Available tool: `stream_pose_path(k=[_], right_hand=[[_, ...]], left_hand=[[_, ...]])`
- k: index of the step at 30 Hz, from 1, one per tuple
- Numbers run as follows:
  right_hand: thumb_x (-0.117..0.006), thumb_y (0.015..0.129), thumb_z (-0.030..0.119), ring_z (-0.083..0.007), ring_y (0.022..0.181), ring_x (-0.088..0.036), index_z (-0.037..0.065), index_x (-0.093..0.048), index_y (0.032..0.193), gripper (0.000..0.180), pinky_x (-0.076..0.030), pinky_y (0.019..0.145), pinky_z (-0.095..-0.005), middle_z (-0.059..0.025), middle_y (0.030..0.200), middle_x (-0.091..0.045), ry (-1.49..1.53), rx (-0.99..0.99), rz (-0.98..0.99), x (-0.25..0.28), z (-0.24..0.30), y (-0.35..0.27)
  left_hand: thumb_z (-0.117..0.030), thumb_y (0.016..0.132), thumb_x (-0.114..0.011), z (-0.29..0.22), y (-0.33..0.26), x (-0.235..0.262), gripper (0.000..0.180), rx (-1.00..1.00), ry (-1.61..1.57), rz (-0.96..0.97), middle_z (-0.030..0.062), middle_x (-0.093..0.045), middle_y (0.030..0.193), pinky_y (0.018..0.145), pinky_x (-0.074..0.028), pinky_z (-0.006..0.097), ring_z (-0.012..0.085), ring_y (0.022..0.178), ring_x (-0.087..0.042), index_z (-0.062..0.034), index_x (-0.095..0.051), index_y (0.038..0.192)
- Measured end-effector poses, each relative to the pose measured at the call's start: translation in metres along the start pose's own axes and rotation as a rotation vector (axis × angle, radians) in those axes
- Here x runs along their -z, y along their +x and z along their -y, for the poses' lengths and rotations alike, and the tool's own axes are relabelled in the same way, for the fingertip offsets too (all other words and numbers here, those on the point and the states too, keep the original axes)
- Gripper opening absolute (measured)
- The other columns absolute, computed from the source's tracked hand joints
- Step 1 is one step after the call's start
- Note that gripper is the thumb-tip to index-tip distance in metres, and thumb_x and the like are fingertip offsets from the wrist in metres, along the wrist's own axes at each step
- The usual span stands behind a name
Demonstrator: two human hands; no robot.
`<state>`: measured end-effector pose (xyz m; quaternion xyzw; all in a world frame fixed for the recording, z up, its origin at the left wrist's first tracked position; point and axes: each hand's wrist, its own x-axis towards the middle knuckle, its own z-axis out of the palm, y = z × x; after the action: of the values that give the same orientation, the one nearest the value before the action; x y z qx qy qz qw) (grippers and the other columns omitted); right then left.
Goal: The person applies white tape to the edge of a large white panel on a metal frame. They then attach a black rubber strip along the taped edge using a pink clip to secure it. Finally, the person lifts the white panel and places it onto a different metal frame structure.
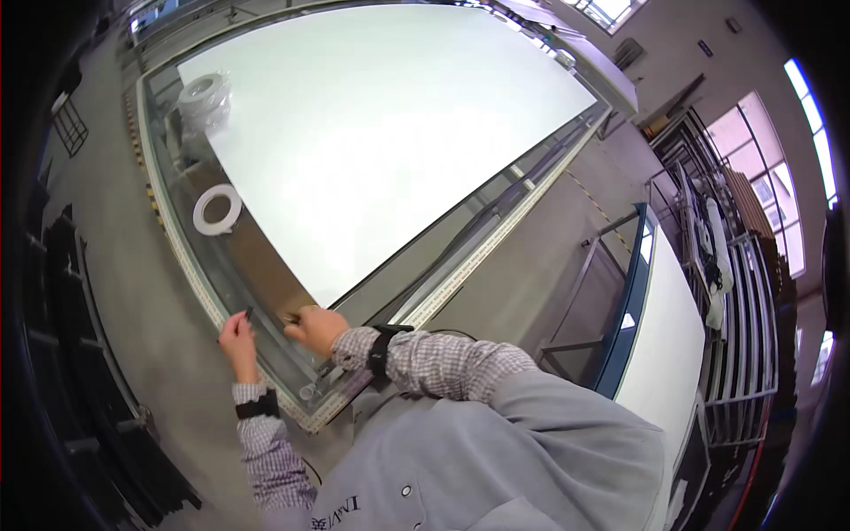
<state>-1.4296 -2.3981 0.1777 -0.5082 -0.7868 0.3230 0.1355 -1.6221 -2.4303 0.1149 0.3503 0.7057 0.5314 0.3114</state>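
Note:
A large white sheet [381, 142] lies on a framed table [190, 261]. Along its left side runs a brown strip [261, 265], with a white tape roll [217, 210] resting at the strip's far part. My left hand [237, 347] is raised over the table's left edge, its fingers pinched on a small dark piece [249, 312] too small to name. Close to the sheet's near corner, my right hand [320, 330] is closed at the near end of the brown strip. Something small shows at its fingertips, but I cannot make out what it is.
Another roll in clear plastic wrap [204, 97] sits at the far left of the table. To the right stands a second table with a white top [660, 327]. Metal racks [739, 327] line the right side, and dark stacked material [97, 380] stands at the left.

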Motion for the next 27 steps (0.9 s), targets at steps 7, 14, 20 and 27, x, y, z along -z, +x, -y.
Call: stream_pose_path(k=[7,14,20,27], right_hand=[[-0.052,0.084,0.023,-0.0309,0.088,-0.052,0.004,-0.055,0.101,0.025,-0.044,0.076,-0.0394,-0.0138,0.092,-0.052,0.121,0.354,-0.089,0.053,0.008,-0.022],[-0.051,0.086,0.022,-0.0301,0.077,-0.056,0.003,-0.060,0.085,0.021,-0.045,0.068,-0.0391,-0.0135,0.081,-0.057,0.148,0.218,0.049,0.127,-0.113,-0.076],[-0.052,0.084,0.023,-0.0291,0.070,-0.061,0.004,-0.063,0.086,0.022,-0.047,0.063,-0.0373,-0.0151,0.073,-0.061,0.431,0.009,0.049,0.225,-0.233,-0.145],[-0.054,0.082,0.021,-0.0210,0.059,-0.061,0.004,-0.064,0.086,0.020,-0.047,0.057,-0.0341,-0.0114,0.067,-0.062,0.205,-0.265,-0.296,0.321,-0.424,-0.248]], left_hand=[[-0.001,0.082,-0.054,-0.053,-0.050,-0.004,0.015,-0.125,0.176,0.334,0.0016,-0.057,0.069,0.054,-0.041,0.021,0.0081,0.059,-0.050,0.0019,-0.059,0.096],[0.002,0.073,-0.061,-0.136,-0.111,-0.141,0.020,-0.218,0.121,0.671,0.0073,-0.059,0.064,0.055,-0.044,0.025,0.0121,0.058,-0.056,-0.0004,-0.058,0.093],[-0.003,0.075,-0.063,-0.174,-0.159,-0.299,0.018,-0.357,0.238,0.989,0.0085,-0.063,0.071,0.059,-0.048,0.025,0.0123,0.064,-0.060,0.0004,-0.059,0.092],[-0.012,0.078,-0.064,-0.181,-0.230,-0.491,0.026,-0.500,0.316,1.185,0.0115,-0.057,0.085,0.063,-0.048,0.031,0.0207,0.070,-0.059,0.0000,-0.058,0.099]])
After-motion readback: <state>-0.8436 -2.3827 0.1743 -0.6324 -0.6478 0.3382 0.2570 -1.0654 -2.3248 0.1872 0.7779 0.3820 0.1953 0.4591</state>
